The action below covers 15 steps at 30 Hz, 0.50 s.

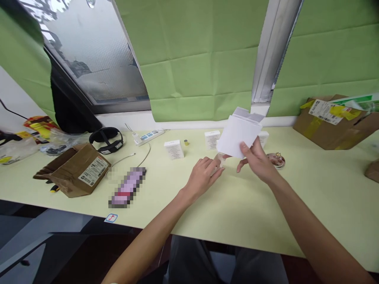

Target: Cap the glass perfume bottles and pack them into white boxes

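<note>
My right hand (pixel 257 161) holds a small white box (pixel 238 134) with its top flap open, lifted above the pale yellow table (pixel 237 205). My left hand (pixel 204 174) pinches a small clear object (pixel 219 159) just under the box's lower corner. Two more white boxes stand behind: one (pixel 173 149) to the left and one (pixel 212 139) beside the held box. A tiny yellow item (pixel 186 142) sits between them. A round pinkish ornament (pixel 276 159) lies right of my right hand.
A torn brown carton (pixel 75 169) and a blurred phone-like item (pixel 127 187) lie at the left, with a black headband (pixel 106 140), a power strip (pixel 149 136) and a cable. A large taped carton (pixel 333 120) stands at the far right. Green sheets cover the wall.
</note>
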Motion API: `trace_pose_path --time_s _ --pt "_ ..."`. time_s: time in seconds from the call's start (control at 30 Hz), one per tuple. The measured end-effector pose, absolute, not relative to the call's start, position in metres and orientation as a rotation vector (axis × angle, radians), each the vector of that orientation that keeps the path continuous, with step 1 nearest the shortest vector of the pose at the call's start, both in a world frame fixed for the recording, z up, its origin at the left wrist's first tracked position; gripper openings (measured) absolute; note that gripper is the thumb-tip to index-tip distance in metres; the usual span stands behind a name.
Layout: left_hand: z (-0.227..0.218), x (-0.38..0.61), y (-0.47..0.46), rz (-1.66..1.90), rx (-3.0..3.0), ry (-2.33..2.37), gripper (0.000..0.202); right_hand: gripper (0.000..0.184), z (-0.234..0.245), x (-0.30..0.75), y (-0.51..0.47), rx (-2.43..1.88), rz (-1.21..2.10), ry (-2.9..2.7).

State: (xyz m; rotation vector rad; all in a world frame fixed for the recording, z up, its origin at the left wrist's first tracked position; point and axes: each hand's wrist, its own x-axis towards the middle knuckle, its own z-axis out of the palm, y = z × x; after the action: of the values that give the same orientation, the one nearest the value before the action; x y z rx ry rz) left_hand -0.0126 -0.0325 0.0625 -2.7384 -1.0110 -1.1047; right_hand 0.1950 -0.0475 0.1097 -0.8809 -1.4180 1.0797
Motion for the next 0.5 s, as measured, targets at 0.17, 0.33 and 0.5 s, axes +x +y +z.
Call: trace_pose_path --time_s 0.17,0.33,0.5 --pt "0.070 0.002 -0.039 -1.047 -2.868 -1.193 0.017 0.044 0.103 0.178 -0.046 -0.941 0.871 -1.530" --pt "0.077 0.006 -0.037 -0.960 -2.900 -1.168 0.018 0.041 0.098 0.180 -0.041 -1.011 0.781 -1.699" --pt "0.091 -0.004 -0.030 -0.814 -3.130 -0.996 0.023 0.040 0.089 0.179 -0.035 -1.113 0.775 -1.681"
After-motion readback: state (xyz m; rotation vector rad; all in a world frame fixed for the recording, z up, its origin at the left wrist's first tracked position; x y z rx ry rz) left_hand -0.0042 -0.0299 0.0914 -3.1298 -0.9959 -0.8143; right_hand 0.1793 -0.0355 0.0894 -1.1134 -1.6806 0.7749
